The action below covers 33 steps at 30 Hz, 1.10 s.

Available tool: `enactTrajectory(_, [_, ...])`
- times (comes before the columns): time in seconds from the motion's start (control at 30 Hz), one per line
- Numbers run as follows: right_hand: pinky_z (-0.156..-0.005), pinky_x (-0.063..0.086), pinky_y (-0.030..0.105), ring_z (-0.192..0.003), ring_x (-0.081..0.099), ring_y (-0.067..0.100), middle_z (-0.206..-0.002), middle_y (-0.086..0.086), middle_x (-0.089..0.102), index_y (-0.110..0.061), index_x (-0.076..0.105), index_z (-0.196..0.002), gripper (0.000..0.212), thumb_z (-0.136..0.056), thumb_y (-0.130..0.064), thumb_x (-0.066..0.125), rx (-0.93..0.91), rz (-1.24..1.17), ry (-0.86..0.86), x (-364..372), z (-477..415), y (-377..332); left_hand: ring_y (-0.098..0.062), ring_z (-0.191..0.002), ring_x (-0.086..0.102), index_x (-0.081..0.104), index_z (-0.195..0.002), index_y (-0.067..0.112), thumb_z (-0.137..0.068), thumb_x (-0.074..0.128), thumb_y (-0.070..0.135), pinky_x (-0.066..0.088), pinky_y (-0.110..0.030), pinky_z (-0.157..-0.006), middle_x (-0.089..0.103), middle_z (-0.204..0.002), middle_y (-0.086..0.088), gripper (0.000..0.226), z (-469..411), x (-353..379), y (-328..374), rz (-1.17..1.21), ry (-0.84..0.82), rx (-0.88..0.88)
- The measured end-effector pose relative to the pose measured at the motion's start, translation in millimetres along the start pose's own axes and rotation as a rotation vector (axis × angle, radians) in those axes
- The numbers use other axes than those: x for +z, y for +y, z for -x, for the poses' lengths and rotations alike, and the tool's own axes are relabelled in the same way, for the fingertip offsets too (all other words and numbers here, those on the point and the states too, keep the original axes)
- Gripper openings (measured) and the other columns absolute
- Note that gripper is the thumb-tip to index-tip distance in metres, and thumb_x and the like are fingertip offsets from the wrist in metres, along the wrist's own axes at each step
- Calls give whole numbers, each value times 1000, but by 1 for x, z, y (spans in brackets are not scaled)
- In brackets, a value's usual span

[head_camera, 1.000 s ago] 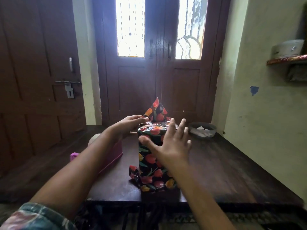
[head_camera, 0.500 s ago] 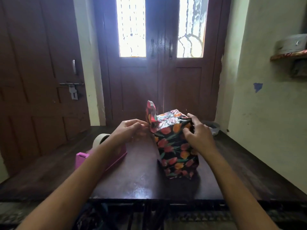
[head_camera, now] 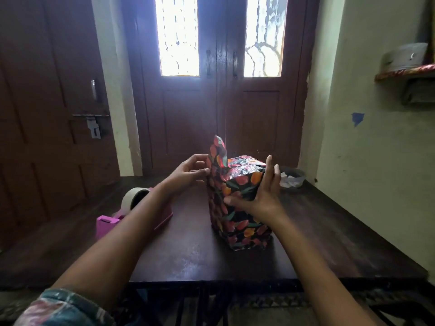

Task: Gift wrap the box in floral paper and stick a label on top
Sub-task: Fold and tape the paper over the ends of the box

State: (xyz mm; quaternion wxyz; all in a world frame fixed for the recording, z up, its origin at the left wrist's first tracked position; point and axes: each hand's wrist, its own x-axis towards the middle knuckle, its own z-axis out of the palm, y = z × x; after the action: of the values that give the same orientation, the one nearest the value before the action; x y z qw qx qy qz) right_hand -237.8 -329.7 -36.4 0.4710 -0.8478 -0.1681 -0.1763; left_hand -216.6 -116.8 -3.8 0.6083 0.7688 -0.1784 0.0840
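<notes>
The box (head_camera: 237,208), wrapped in dark floral paper with red and orange flowers, stands upright in the middle of the dark wooden table (head_camera: 193,255). A loose paper flap (head_camera: 217,152) sticks up at its top left corner. My left hand (head_camera: 188,174) pinches the paper at the box's upper left edge, just below that flap. My right hand (head_camera: 263,194) lies flat against the box's right side, fingers straight and pointing up, thumb across the front face. No label is in view.
A pink tape dispenser (head_camera: 131,210) with a tape roll sits left of the box, partly behind my left forearm. A grey bowl (head_camera: 290,176) with white scraps stands behind the box at the right. Wall on the right, doors behind the table.
The box has turned and shifted right on the table. My right hand went from gripping its top right corner to lying flat along the right side. My left hand moved onto the left edge.
</notes>
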Motion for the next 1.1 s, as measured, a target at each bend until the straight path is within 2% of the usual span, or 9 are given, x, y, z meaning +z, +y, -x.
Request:
enactTrajectory(0.2, [-114,8,41,-139,-19,11,-150,-3,-33,-32,-18,-145,129,-60,-56,76,-18,-130,-180,-1,-8,3,-3,-72,64,64,-95,21,-76,74,16,53,-22,-70,67,-80,4,22,11,-10,7,-102,110,125])
enactTrajectory(0.27, [-114,13,39,-141,-7,9,-155,-3,-20,-29,-3,-149,115,-58,-64,58,-34,-190,-202,0,-13,-3,-1,-63,61,67,-85,21,-62,80,35,50,-18,-62,61,-83,-3,29,21,-12,12,-184,190,153])
enactTrajectory(0.33, [-116,19,44,-144,5,16,-158,-1,-4,-30,18,-147,92,-65,-52,52,-63,-247,-197,3,-18,-8,-6,-67,62,69,-80,16,-49,76,49,52,-18,-63,59,-90,-9,46,32,-10,14,-245,228,150])
enactTrajectory(0.4, [-112,28,47,-142,17,18,-158,1,7,-31,38,-136,70,-68,-42,51,-126,-260,-194,5,-19,-11,-19,-83,66,70,-78,10,-47,77,50,56,-26,-72,61,-100,-10,51,41,-9,16,-226,228,139])
enactTrajectory(0.5, [-109,29,40,-138,19,8,-156,-9,13,-32,56,-115,54,-66,-54,52,-202,-255,-190,3,-18,-20,-22,-89,67,72,-74,7,-47,85,46,57,-30,-77,67,-103,-2,50,48,-9,22,-153,176,185])
enactTrajectory(0.6, [-109,31,44,-135,34,10,-144,-13,40,-39,58,-113,54,-66,-66,57,-262,-254,-229,-3,-19,-32,-14,-74,69,68,-83,-4,-59,78,28,55,-22,-68,73,-81,1,41,52,-5,31,-87,124,215])
enactTrajectory(0.73, [-87,54,42,-97,66,10,-108,-7,67,-30,61,-114,43,-76,-48,67,-273,-333,-263,-9,-20,-46,-12,-71,69,69,-87,2,-68,70,19,54,-19,-67,73,-73,1,26,55,-5,35,-157,91,250])
enactTrajectory(0.93, [-75,55,33,-78,69,17,-88,6,72,-12,69,-98,23,-81,-28,66,-269,-444,-172,0,-17,-55,-20,-83,69,67,-108,10,-82,61,19,57,-26,-71,71,-94,-14,28,58,-3,46,-25,91,207])
enactTrajectory(1.1, [-78,55,33,-82,69,19,-89,8,71,-11,67,-97,20,-83,-27,67,-214,-447,-129,4,-19,-61,-8,-54,52,65,-85,4,-79,64,24,45,-17,-51,56,-61,4,21,46,3,45,-90,-13,153])
